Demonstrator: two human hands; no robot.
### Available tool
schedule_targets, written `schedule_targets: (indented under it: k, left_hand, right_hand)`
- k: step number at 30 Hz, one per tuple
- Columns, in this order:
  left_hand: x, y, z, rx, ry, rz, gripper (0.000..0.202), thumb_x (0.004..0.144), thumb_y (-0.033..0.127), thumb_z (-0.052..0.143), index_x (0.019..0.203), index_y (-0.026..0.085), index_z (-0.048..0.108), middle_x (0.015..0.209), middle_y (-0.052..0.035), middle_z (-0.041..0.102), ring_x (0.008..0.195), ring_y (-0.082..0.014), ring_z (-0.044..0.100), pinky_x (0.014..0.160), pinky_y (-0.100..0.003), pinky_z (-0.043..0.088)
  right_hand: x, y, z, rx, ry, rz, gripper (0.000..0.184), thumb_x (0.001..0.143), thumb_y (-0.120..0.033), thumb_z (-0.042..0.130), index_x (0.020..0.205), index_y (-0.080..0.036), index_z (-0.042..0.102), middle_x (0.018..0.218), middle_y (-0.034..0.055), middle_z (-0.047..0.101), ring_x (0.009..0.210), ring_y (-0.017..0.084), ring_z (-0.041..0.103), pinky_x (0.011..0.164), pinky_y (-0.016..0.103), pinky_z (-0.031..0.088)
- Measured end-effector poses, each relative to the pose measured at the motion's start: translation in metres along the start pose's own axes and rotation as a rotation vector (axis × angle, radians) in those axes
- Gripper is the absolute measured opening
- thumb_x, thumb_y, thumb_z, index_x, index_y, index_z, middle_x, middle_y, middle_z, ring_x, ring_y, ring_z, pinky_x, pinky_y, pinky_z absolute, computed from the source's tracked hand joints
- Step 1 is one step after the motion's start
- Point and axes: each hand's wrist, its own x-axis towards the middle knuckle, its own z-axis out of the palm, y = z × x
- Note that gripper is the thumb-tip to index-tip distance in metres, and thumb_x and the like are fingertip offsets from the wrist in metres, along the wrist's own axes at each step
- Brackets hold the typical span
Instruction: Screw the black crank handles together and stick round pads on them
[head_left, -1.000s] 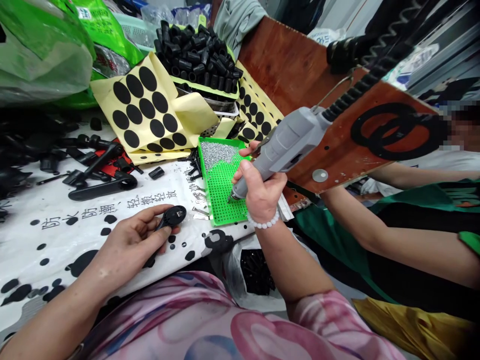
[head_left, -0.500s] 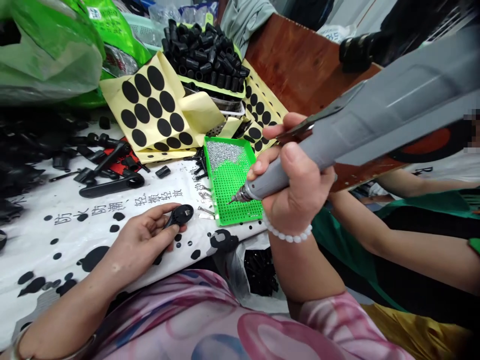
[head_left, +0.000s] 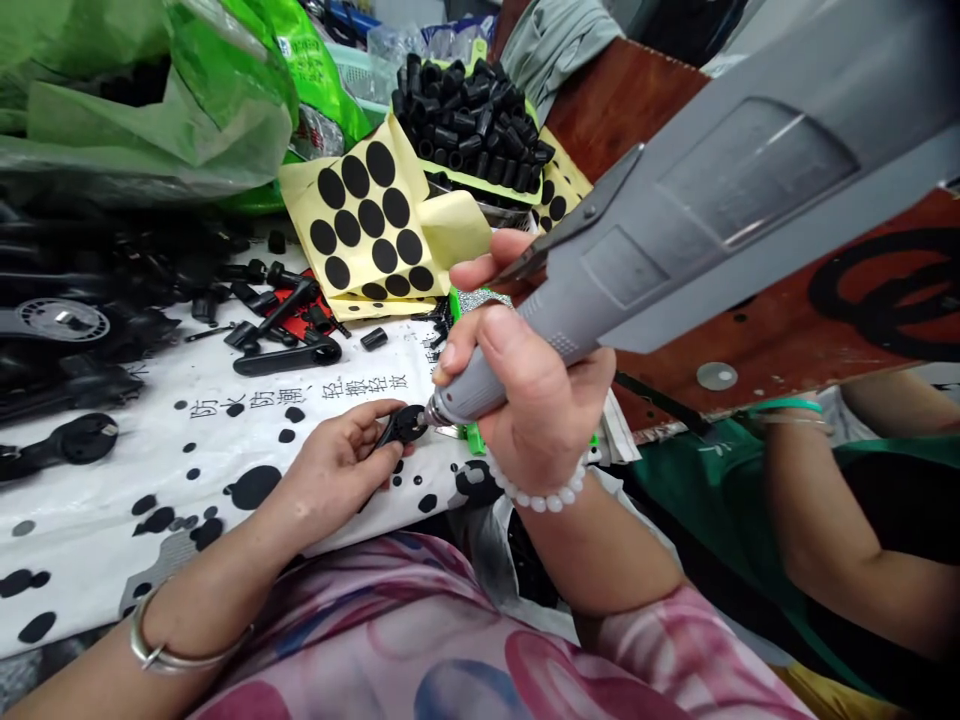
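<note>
My left hand [head_left: 341,465] is closed around a black plastic crank handle [head_left: 407,424], its round end facing up and to the right. In my right hand [head_left: 536,400] is a grey electric screwdriver [head_left: 600,270], its body running up to the top right and the lever beside my fingers. The screwdriver's tip meets the round end of the handle, and the exact contact point is too small to make out. Behind my right hand, a green tray [head_left: 477,440] of tiny silvery screws is mostly hidden.
Black round stickers on a yellow sheet [head_left: 367,220] lie behind my hands. A heaped bin of black tubes [head_left: 472,120] stands beyond. Loose black handles [head_left: 289,355] and a dark pile [head_left: 75,300] cover the left. At right, a co-worker's arm [head_left: 817,490] is near a brown board [head_left: 750,330].
My right hand has brought the screwdriver left from above the green tray onto the handle's round end. My left hand keeps its hold. The camera view has shifted left.
</note>
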Motion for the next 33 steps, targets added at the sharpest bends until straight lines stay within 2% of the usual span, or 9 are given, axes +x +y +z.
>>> schedule_targets:
  k: [5, 12, 17, 21, 26, 30, 33]
  left_hand:
    - [0.000, -0.001, -0.001, 0.031, -0.026, 0.013, 0.049, 0.076, 0.027, 0.058, 0.120, 0.008, 0.049, 0.071, 0.0010, 0.059, 0.052, -0.0090, 0.048, 0.051, -0.023, 0.040]
    - [0.002, -0.003, 0.000, 0.013, -0.046, 0.037, 0.047, 0.075, 0.024, 0.059, 0.118, 0.008, 0.050, 0.074, -0.0012, 0.058, 0.061, -0.0121, 0.049, 0.052, -0.024, 0.040]
    - [0.001, -0.002, -0.001, 0.004, -0.058, 0.038, 0.047, 0.074, 0.022, 0.058, 0.118, 0.008, 0.050, 0.073, -0.0003, 0.057, 0.058, -0.0108, 0.048, 0.052, -0.023, 0.039]
    - [0.001, -0.001, 0.000, -0.013, -0.051, 0.037, 0.041, 0.075, 0.024, 0.057, 0.112, 0.007, 0.053, 0.073, -0.0007, 0.059, 0.054, -0.0089, 0.046, 0.050, -0.021, 0.039]
    - [0.000, 0.001, 0.001, -0.041, -0.057, 0.017, 0.046, 0.071, 0.021, 0.059, 0.115, 0.007, 0.051, 0.077, -0.0029, 0.061, 0.058, -0.0102, 0.049, 0.049, -0.021, 0.041]
    - [0.001, 0.000, 0.000, -0.049, -0.062, 0.012, 0.049, 0.069, 0.018, 0.059, 0.117, 0.008, 0.050, 0.079, -0.0033, 0.060, 0.063, -0.0127, 0.052, 0.050, -0.022, 0.043]
    - [0.002, 0.000, 0.001, -0.043, -0.046, 0.007, 0.045, 0.068, 0.019, 0.059, 0.112, 0.009, 0.053, 0.075, -0.0017, 0.060, 0.060, -0.0117, 0.050, 0.050, -0.021, 0.042]
  right_hand:
    - [-0.002, -0.003, 0.006, 0.055, 0.012, 0.000, 0.022, 0.082, -0.030, 0.058, 0.104, -0.028, 0.057, 0.101, 0.0069, 0.062, 0.089, 0.023, 0.065, 0.067, 0.038, 0.059]
    - [-0.004, 0.005, 0.012, 0.181, 0.045, 0.035, 0.017, 0.075, -0.036, 0.066, 0.081, -0.021, 0.059, 0.095, 0.0075, 0.063, 0.079, 0.021, 0.066, 0.063, 0.036, 0.059]
    - [-0.007, 0.008, 0.014, 0.161, 0.043, 0.014, 0.017, 0.076, -0.034, 0.065, 0.069, -0.020, 0.058, 0.094, 0.0074, 0.063, 0.093, 0.024, 0.064, 0.075, 0.040, 0.059]
    - [-0.009, 0.009, 0.014, 0.161, 0.035, 0.012, 0.021, 0.076, -0.035, 0.064, 0.065, -0.019, 0.057, 0.095, 0.0067, 0.063, 0.086, 0.021, 0.064, 0.073, 0.037, 0.058]
    - [-0.011, 0.014, 0.010, 0.153, 0.009, 0.015, 0.021, 0.080, -0.036, 0.062, 0.070, -0.019, 0.058, 0.097, 0.0048, 0.063, 0.059, 0.010, 0.057, 0.056, 0.028, 0.054]
    - [-0.013, 0.017, 0.008, 0.151, 0.006, 0.010, 0.019, 0.081, -0.037, 0.060, 0.071, -0.020, 0.059, 0.096, 0.0039, 0.064, 0.060, 0.010, 0.057, 0.056, 0.028, 0.052]
    - [-0.014, 0.017, 0.008, 0.121, 0.018, 0.020, 0.020, 0.079, -0.038, 0.060, 0.072, -0.020, 0.060, 0.092, 0.0036, 0.064, 0.060, 0.010, 0.057, 0.057, 0.028, 0.052]
